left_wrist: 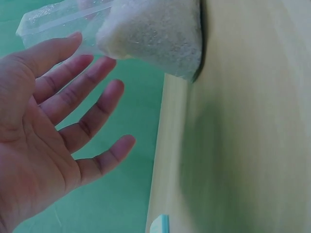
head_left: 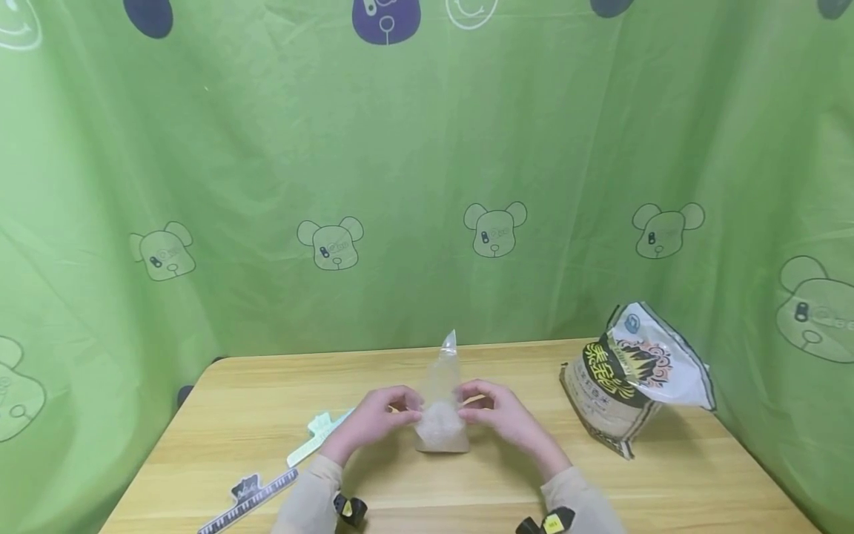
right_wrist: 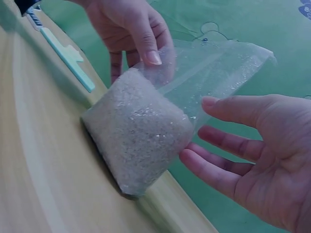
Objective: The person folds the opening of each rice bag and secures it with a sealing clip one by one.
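Note:
A clear plastic bag of rice stands upright on the table, its empty top rising to a point. My left hand is at the bag's left side. In the right wrist view the left thumb lies over the film, with fingers behind it, pinching the edge. At the opposite side is my right hand. Its thumb touches the film, and its nearly straight fingertips rest along the bag's edge, apart from the thumb. The rice fills the lower part of the bag.
A larger printed rice sack, its top folded over, stands at the table's right. Left of the bag lie a mint-green clip and a piano-key-patterned clip. A green curtain hangs behind the wooden table.

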### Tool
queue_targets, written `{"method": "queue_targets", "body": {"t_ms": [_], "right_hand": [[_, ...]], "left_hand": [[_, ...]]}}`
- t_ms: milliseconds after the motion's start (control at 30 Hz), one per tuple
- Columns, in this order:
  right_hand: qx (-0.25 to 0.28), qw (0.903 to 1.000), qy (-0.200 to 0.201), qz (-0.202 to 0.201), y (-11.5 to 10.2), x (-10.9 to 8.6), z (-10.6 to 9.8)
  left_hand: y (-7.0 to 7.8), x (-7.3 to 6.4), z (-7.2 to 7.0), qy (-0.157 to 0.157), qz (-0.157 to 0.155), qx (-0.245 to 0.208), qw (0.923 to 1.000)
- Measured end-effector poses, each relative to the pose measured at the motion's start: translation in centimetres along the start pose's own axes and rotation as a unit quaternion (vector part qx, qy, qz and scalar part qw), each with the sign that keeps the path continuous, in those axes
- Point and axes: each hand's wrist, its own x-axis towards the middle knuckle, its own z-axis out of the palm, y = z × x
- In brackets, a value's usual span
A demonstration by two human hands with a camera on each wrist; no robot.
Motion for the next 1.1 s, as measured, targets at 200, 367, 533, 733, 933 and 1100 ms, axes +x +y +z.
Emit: {"method": "queue_targets", "body": {"t_ms": [200, 367, 533, 733, 933, 1100], "right_hand": [[-0.003, 0.9999, 0.007, -0.008, -0.4, 0.2, 1.0], [-0.010, 0.9997, 0.016, -0.013, -0.2, 0.4, 1.8], [-0.010, 0.9996, 0.026, -0.001, -0.2, 0.4, 2.3], [-0.029, 0.9991, 0.032, 0.005, -0.4, 0.5, 2.5], [-0.051, 0.9975, 0.048, -0.008, -1.2, 0.5, 2.6], [-0.057, 0.9945, 0.084, -0.025, -2.5, 0.3, 2.7]], "left_hand": [[-0.6, -0.2, -1.1, -0.011, 0.010, 0.006, 0.9999], [-1.1, -0.3, -1.7, -0.020, 0.013, 0.004, 0.9997], [-1.7, -0.4, -2.0, -0.027, 0.007, -0.014, 0.9995], [-2.4, -0.3, -1.9, -0.031, 0.004, -0.050, 0.9983], [-2.8, -0.2, -1.8, -0.024, 0.005, -0.070, 0.9972], [-2.5, -0.2, -1.7, -0.023, 0.000, -0.081, 0.9965]]}}
